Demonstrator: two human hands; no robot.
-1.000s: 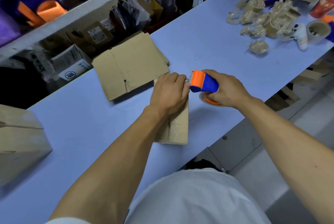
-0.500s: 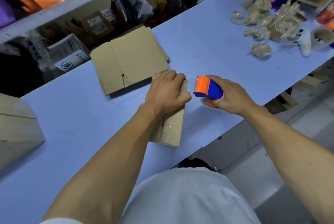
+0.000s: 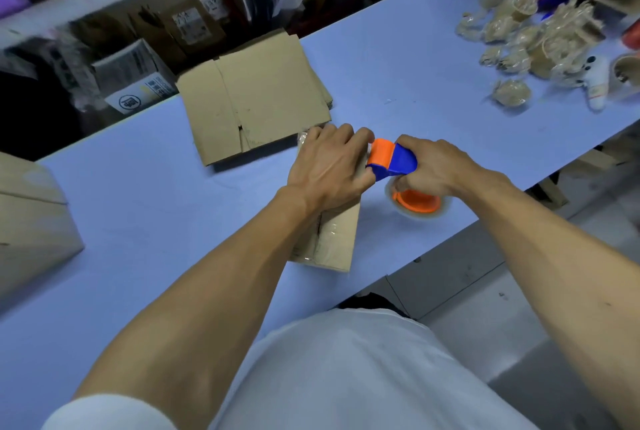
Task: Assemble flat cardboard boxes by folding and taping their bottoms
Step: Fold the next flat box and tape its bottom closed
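Left hand (image 3: 329, 166) lies knuckles-up on the far end of a small cardboard box (image 3: 334, 239), fingers curled over its edge; that end is hidden beneath it. Right hand (image 3: 434, 169) grips a blue and orange tape dispenser (image 3: 391, 161), its nose touching the left hand's fingers. Clear tape runs along the box seam. Flat cardboard (image 3: 259, 97) lies just beyond on the blue table (image 3: 138, 207)

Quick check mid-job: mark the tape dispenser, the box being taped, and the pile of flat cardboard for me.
tape dispenser (image 3: 398, 161): head view, on its blue body beside the orange front.
box being taped (image 3: 337, 239): head view, on its taped top face below the left wrist.
flat cardboard pile (image 3: 263, 93): head view, middle of the top sheet.
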